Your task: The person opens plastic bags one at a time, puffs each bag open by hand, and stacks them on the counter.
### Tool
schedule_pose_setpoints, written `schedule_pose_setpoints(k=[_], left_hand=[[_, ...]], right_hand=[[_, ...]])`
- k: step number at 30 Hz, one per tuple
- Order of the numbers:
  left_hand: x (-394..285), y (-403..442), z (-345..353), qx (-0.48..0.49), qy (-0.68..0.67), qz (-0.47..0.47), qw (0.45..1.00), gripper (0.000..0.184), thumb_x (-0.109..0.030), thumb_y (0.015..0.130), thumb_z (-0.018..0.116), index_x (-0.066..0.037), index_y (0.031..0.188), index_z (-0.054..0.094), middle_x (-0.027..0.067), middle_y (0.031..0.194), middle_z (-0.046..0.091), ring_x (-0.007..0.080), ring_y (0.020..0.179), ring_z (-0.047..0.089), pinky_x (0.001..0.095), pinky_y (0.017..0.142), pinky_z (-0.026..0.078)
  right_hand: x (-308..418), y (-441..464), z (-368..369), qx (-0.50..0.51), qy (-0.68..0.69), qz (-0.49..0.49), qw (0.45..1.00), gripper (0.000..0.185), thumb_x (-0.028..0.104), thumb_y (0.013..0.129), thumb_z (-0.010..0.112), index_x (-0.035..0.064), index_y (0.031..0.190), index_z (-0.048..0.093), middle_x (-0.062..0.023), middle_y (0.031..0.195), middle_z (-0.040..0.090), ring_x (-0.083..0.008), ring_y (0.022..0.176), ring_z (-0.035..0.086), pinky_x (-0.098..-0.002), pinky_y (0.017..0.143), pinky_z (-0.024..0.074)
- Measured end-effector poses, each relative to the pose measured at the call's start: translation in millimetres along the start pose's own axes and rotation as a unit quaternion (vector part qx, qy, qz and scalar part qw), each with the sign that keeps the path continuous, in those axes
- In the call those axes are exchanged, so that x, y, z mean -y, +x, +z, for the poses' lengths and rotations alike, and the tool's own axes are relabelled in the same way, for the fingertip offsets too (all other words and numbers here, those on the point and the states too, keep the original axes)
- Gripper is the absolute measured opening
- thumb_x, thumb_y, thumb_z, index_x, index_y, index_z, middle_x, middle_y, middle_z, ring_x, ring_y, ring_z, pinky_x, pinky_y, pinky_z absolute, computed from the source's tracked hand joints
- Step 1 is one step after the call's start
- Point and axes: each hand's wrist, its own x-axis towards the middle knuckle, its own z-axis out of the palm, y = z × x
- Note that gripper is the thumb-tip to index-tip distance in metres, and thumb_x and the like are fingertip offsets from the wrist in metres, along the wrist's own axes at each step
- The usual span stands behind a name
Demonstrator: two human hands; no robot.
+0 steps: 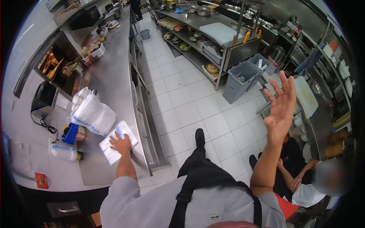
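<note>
My left hand (121, 143) lies flat, fingers spread, on a white plastic-wrapped pack (111, 154) with blue print, at the near end of the steel counter (114, 72). Right behind that pack sits a bulky clear plastic bag (94, 115) of white items. To its left are a blue tape dispenser (70, 133) and a white plastic-wrapped roll (63, 151) lying on its side. My right hand (281, 106) is raised in the air over the floor on the right, fingers apart, holding nothing.
Grey bins (237, 81) stand at the end of a steel shelf table (178, 17), which bears a white cutting board (218, 32). A seated person (300, 178) is close on my right. A grey bucket (145, 34) stands farther down the tiled aisle (178, 98).
</note>
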Motion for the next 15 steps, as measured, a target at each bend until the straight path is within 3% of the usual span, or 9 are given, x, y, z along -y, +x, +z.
schedule_pose_setpoints(k=[5,7,8,10,11,12,14,15], left_hand=[[0,-2,2,-0.013,0.001,0.001,1.0,0.072,-0.054,0.094,0.049,-0.023,0.156,0.034,0.0218,0.162,0.023,0.0435,0.149,0.02,0.0677,0.117,0.013],[1,-1,-1,-0.012,0.005,-0.001,1.0,0.071,-0.054,0.094,0.049,-0.023,0.156,0.035,0.0212,0.162,0.023,0.0427,0.15,0.02,0.0669,0.117,0.013],[-1,-1,-4,-0.011,0.0,-0.005,1.0,0.071,-0.054,0.093,0.049,-0.022,0.156,0.035,0.0206,0.162,0.023,0.0418,0.15,0.02,0.066,0.118,0.013],[0,-4,-7,-0.008,-0.005,-0.008,1.0,0.072,-0.053,0.093,0.05,-0.022,0.156,0.035,0.0206,0.163,0.022,0.0418,0.15,0.019,0.0652,0.118,0.013],[-1,-4,-10,-0.01,-0.01,-0.007,1.0,0.072,-0.053,0.093,0.05,-0.022,0.156,0.035,0.0207,0.163,0.022,0.0418,0.15,0.019,0.0648,0.119,0.012],[0,-7,-13,0.001,-0.008,-0.01,1.0,0.073,-0.053,0.092,0.051,-0.022,0.156,0.035,0.0208,0.163,0.022,0.0419,0.15,0.019,0.0644,0.119,0.012],[-5,-4,-20,0.014,-0.017,-0.021,1.0,0.073,-0.053,0.092,0.051,-0.021,0.156,0.036,0.021,0.163,0.021,0.0419,0.15,0.019,0.0636,0.119,0.012],[-8,1,-25,0.004,-0.025,-0.016,1.0,0.073,-0.053,0.092,0.051,-0.021,0.156,0.036,0.0211,0.163,0.021,0.0418,0.15,0.019,0.0633,0.119,0.012]], right_hand=[[34,14,64,0.015,0.06,-0.138,0.989,0.135,0.057,0.058,0.093,0.0041,0.158,0.02,-0.0267,0.157,0.032,-0.0372,0.134,0.048,-0.0432,0.105,0.0448],[23,32,92,0.056,0.116,-0.18,0.975,0.124,0.052,0.064,0.093,0.0038,0.157,0.025,-0.0243,0.158,0.032,-0.0362,0.137,0.046,-0.0434,0.107,0.0436],[6,44,111,0.083,0.099,-0.172,0.977,0.116,0.047,0.069,0.09,0.0032,0.156,0.028,-0.0229,0.159,0.032,-0.0347,0.139,0.044,-0.0426,0.109,0.0414],[-71,66,150,0.217,-0.076,-0.161,0.96,0.095,0.04,0.083,0.081,0.0003,0.154,0.031,-0.0214,0.16,0.033,-0.032,0.143,0.04,-0.0389,0.115,0.0344],[-104,67,175,0.326,-0.034,-0.002,0.945,0.093,0.038,0.087,0.076,-0.0008,0.155,0.027,-0.024,0.159,0.032,-0.0354,0.144,0.038,-0.0381,0.117,0.0314],[-207,46,185,0.433,-0.13,0.074,0.889,0.102,0.04,0.083,0.08,0.0004,0.157,0.022,-0.0273,0.158,0.031,-0.0391,0.146,0.034,-0.041,0.119,0.0296],[-310,-28,176,0.594,-0.352,0.168,0.704,0.116,0.048,0.076,0.082,-0.0007,0.158,0.016,-0.0303,0.159,0.027,-0.0404,0.148,0.029,-0.0442,0.121,0.027],[-334,-69,159,0.627,-0.321,0.141,0.696,0.117,0.053,0.078,0.081,0.0001,0.158,0.015,-0.0301,0.16,0.025,-0.0415,0.147,0.03,-0.0428,0.121,0.0265]])
